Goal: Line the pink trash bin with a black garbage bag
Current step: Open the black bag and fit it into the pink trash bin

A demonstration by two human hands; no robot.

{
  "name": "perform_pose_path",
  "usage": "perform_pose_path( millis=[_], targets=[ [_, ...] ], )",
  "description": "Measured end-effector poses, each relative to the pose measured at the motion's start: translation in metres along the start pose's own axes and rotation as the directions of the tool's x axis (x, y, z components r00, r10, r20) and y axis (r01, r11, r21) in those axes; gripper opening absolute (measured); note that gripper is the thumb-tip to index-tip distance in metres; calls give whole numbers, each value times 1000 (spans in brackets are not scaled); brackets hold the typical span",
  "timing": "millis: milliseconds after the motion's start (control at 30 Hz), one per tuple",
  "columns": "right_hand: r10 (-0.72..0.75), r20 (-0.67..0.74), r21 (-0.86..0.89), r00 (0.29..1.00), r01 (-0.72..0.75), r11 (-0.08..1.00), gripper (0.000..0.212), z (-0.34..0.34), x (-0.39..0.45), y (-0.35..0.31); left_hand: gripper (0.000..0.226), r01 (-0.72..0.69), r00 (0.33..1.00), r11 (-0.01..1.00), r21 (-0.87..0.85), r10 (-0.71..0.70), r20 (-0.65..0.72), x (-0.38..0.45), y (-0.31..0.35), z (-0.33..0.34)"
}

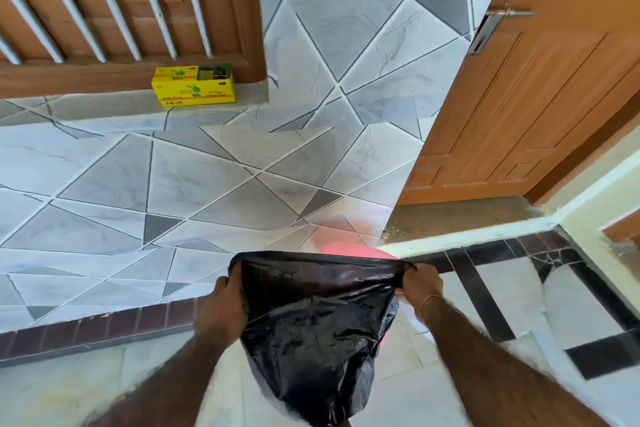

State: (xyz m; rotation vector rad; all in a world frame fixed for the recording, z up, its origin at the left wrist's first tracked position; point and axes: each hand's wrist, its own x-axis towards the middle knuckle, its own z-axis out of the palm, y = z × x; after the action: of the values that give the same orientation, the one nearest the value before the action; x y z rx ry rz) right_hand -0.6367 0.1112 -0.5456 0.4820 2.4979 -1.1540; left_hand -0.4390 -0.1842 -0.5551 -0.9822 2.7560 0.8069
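Bag: black garbage bag hung down between both arms, shiny and crinkled, its top edge pulled flat from side to side.
Left hand: left hand was closed tight on the bag's top left corner.
Right hand: right hand was closed tight on the bag's top right corner, with a thin band on the wrist.
Bin: pink trash bin was just behind the bag, mostly hidden, with only a blurry pink bit peeking over the bag's top edge.
Floor: floor near the bin had white tiles with black stripes.
Door: brown door stood open on the right.
Box: yellow box sat far away on a ledge, under a brown window frame with white bars.
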Motion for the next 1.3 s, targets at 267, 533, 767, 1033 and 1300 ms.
perform_pose_path(
  millis=[267, 533, 767, 1033, 1300],
  targets=[
    [132, 40, 345, 990, -138, 928, 28, -9, 30, 10, 94, 16, 997, 997, -71, -11, 77, 42, 50, 41],
    [121, -55, 118, 991, -114, 986, 26, 10, 102, 59, 101, 76, 994, 981, -177, -60, 93, 70, 86, 71],
    [193, -29, 9, 981, -193, 981, 27, 30, 133, 100, 89, 37, 993, 997, -75, -28, 112, 86, 85, 120],
    [231, -104, -232, 968, -249, 940, 34, 41, 135, 86, 84, -43, 972, 999, -17, 45, 228, 115, 78, 179],
    [307, -209, -323, 929, -361, 875, 37, 75, 153, 146, 101, -59, 934, 997, 44, 40, 356, 124, 44, 240]
  ],
)
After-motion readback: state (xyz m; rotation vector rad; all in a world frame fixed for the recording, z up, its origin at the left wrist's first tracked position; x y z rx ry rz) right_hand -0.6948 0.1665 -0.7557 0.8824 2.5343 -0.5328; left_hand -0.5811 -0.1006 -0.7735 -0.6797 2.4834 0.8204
